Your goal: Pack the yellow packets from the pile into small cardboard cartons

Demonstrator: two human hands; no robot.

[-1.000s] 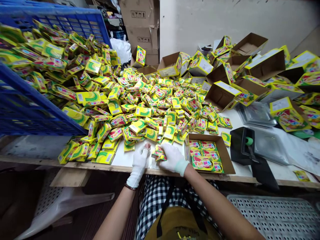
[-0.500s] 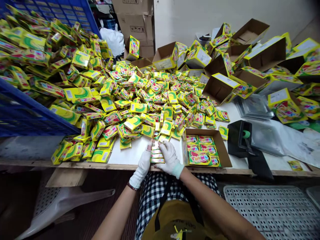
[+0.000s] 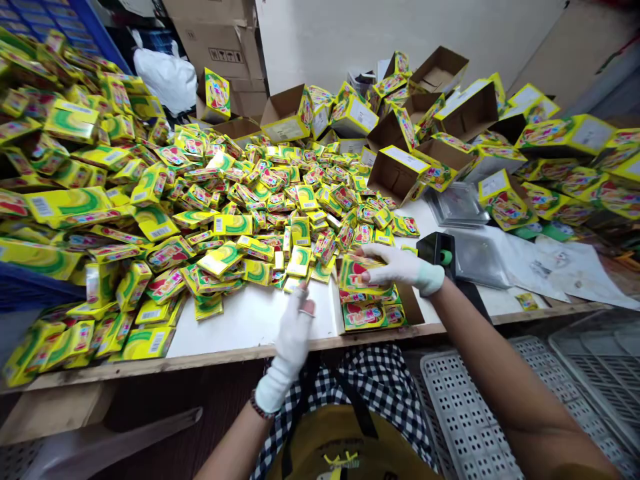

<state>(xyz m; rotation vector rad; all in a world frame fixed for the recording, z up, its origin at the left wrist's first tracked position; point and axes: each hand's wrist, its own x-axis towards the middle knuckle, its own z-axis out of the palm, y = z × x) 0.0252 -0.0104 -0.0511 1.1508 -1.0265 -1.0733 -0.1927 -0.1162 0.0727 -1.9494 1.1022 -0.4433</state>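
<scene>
- The right hand (image 3: 400, 265), right of centre in the frame, has its grip closed on yellow boxes (image 3: 356, 272) above an open carton (image 3: 413, 305).
- More such boxes lie in the carton's near part, at lower centre.
- The left hand (image 3: 293, 340), also lower centre, has a loose grip, with nothing visible in it, above the tabletop's (image 3: 220, 333) near edge.
- A box pile (image 3: 270, 190) spreads from the left to the centre.

white-gloved hands (image 3: 291, 339), beaded bracelet (image 3: 261, 408), checked garment (image 3: 387, 375)
</scene>
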